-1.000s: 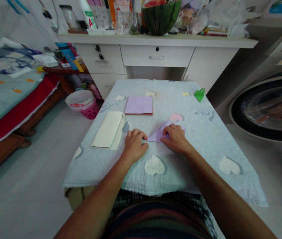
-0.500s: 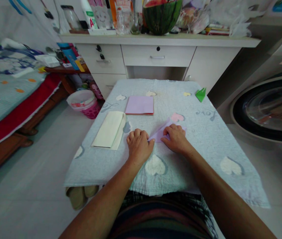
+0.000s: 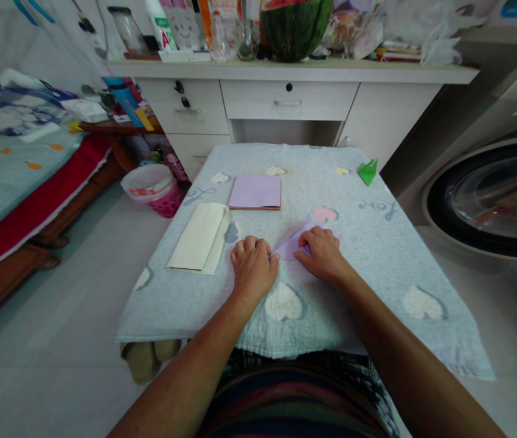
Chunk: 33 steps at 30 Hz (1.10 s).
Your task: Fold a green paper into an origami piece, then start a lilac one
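A folded piece of purple origami paper lies on the cloth-covered table, its pointed corner towards my left hand. That hand is closed, fingers curled, with thumb and forefinger at the corner. My right hand rests on the paper's right part, fingers bent and closed on it, hiding much of the sheet. Beyond my hands sits a square stack of coloured paper, purple on top and red at its lower edge. Left of my left hand lies a folded cream sheet.
A small green folded paper stands near the table's far right corner. Behind is a white cabinet bearing a cut watermelon and glassware. A pink bin stands left, a front-loading washing machine right.
Very little differs. My left thumb has drawn slightly closer to its fingers at the paper's corner; my right hand stays on the sheet. The camera view has shifted a touch.
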Each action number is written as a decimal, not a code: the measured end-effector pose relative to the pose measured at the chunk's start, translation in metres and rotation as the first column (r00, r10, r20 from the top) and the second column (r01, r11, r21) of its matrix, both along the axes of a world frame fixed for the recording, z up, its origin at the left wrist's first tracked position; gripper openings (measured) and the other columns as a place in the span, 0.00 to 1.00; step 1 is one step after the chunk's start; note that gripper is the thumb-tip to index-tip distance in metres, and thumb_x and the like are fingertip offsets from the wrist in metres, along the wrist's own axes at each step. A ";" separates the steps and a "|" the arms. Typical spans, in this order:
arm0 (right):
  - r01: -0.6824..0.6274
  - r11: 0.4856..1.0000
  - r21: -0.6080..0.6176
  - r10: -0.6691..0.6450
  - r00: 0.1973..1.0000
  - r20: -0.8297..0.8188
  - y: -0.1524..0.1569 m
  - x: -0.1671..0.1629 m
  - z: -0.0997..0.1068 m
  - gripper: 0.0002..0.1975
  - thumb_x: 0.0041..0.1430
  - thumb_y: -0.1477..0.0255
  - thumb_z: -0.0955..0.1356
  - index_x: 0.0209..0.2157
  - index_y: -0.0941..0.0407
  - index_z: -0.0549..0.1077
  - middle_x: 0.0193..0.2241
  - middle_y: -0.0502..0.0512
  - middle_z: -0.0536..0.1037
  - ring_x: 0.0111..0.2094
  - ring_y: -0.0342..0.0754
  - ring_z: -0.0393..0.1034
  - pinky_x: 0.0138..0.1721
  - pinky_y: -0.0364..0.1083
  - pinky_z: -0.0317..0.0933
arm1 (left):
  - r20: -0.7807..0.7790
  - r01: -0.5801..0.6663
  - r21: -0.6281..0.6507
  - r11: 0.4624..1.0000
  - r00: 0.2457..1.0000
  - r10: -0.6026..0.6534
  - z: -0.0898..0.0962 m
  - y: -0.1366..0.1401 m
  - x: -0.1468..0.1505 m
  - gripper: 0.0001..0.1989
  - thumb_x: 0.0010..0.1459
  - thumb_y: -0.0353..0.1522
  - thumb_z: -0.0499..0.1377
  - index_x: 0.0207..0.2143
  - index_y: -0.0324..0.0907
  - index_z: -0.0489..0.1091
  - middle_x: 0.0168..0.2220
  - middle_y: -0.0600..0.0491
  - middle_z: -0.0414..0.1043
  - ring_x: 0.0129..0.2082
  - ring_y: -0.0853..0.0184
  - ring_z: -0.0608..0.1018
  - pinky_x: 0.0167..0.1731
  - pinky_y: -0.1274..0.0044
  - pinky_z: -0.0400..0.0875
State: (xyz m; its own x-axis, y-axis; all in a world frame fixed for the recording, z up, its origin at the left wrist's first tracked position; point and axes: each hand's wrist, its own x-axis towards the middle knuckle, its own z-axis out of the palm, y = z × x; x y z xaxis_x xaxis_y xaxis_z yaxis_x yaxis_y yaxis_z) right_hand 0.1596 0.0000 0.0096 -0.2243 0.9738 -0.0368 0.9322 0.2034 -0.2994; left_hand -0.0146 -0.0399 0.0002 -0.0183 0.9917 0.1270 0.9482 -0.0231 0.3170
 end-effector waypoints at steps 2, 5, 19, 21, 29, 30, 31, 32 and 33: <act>0.000 1.000 -0.001 0.000 1.000 -0.002 0.000 0.000 0.000 0.10 0.54 0.64 0.68 0.37 0.54 0.72 0.41 0.59 0.69 0.46 0.58 0.60 0.41 0.52 0.53 | 0.005 0.002 0.000 1.000 1.000 -0.002 0.000 0.000 -0.001 0.08 0.57 0.37 0.59 0.36 0.44 0.66 0.42 0.49 0.65 0.47 0.55 0.65 0.47 0.64 0.59; -0.002 1.000 -0.003 0.002 1.000 -0.001 0.000 0.000 0.000 0.10 0.54 0.64 0.68 0.37 0.54 0.73 0.41 0.59 0.70 0.46 0.58 0.60 0.41 0.52 0.53 | 0.014 0.009 -0.004 1.000 1.000 -0.009 0.000 -0.001 -0.003 0.06 0.57 0.35 0.59 0.37 0.44 0.66 0.43 0.49 0.65 0.48 0.55 0.64 0.47 0.64 0.59; 0.001 1.000 -0.019 -0.001 1.000 0.013 0.000 -0.001 0.002 0.10 0.54 0.64 0.68 0.37 0.54 0.72 0.42 0.59 0.70 0.46 0.58 0.60 0.41 0.52 0.53 | 0.063 0.047 0.014 0.999 0.997 -0.048 -0.004 -0.004 -0.014 0.07 0.57 0.27 0.54 0.37 0.45 0.67 0.43 0.49 0.67 0.47 0.57 0.66 0.46 0.66 0.61; -0.001 1.000 -0.019 0.001 1.000 0.014 -0.001 -0.001 0.002 0.10 0.55 0.64 0.68 0.37 0.54 0.72 0.42 0.59 0.70 0.46 0.58 0.60 0.42 0.52 0.53 | 0.082 0.055 0.011 0.998 0.995 -0.055 -0.004 -0.004 -0.017 0.08 0.57 0.25 0.53 0.38 0.45 0.67 0.43 0.49 0.67 0.47 0.57 0.66 0.46 0.66 0.61; -0.002 1.000 -0.011 0.002 1.000 0.004 0.000 -0.001 0.002 0.10 0.55 0.64 0.68 0.37 0.54 0.72 0.42 0.59 0.70 0.46 0.59 0.60 0.41 0.52 0.53 | 0.153 0.085 0.033 0.996 0.984 -0.089 -0.002 -0.006 -0.021 0.08 0.57 0.28 0.55 0.39 0.45 0.69 0.44 0.50 0.69 0.48 0.58 0.68 0.51 0.67 0.61; -0.002 1.000 -0.010 0.002 1.000 0.003 0.000 -0.001 0.002 0.10 0.55 0.64 0.68 0.37 0.54 0.72 0.42 0.59 0.70 0.46 0.59 0.60 0.41 0.52 0.53 | 0.156 0.079 0.034 0.996 0.984 -0.083 -0.002 -0.006 -0.021 0.07 0.57 0.29 0.56 0.39 0.45 0.69 0.44 0.50 0.69 0.48 0.58 0.68 0.50 0.67 0.61; 0.000 1.000 -0.010 0.000 1.000 0.004 0.000 -0.001 0.002 0.10 0.55 0.64 0.68 0.37 0.54 0.72 0.42 0.59 0.70 0.46 0.59 0.60 0.41 0.52 0.53 | 0.157 0.071 0.036 0.997 0.985 -0.075 -0.002 -0.005 -0.021 0.07 0.57 0.30 0.57 0.39 0.45 0.70 0.44 0.50 0.69 0.48 0.58 0.68 0.50 0.67 0.61; 0.002 1.000 -0.011 -0.002 1.000 0.006 0.000 -0.001 0.002 0.10 0.55 0.64 0.68 0.37 0.54 0.72 0.42 0.59 0.70 0.46 0.59 0.60 0.41 0.52 0.52 | 0.157 0.062 0.038 0.997 0.985 -0.068 -0.002 -0.005 -0.020 0.07 0.56 0.31 0.58 0.39 0.44 0.70 0.44 0.50 0.69 0.48 0.58 0.68 0.50 0.66 0.61; 0.003 1.000 -0.011 -0.003 1.000 0.007 0.000 0.000 0.002 0.10 0.55 0.64 0.68 0.37 0.54 0.72 0.42 0.59 0.70 0.46 0.59 0.60 0.42 0.52 0.52 | 0.155 0.056 0.039 0.998 0.986 -0.061 -0.002 -0.005 -0.020 0.07 0.56 0.32 0.58 0.39 0.44 0.70 0.43 0.50 0.69 0.47 0.58 0.68 0.50 0.66 0.61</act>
State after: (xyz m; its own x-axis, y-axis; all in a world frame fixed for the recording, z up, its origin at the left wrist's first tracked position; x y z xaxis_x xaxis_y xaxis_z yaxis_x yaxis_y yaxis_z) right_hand 0.1592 0.0002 0.0118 -0.2212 0.9740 -0.0491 0.9348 0.1975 -0.2952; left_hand -0.0343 -0.0445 -0.0015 0.0175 0.9867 0.1613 0.8838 -0.0908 0.4590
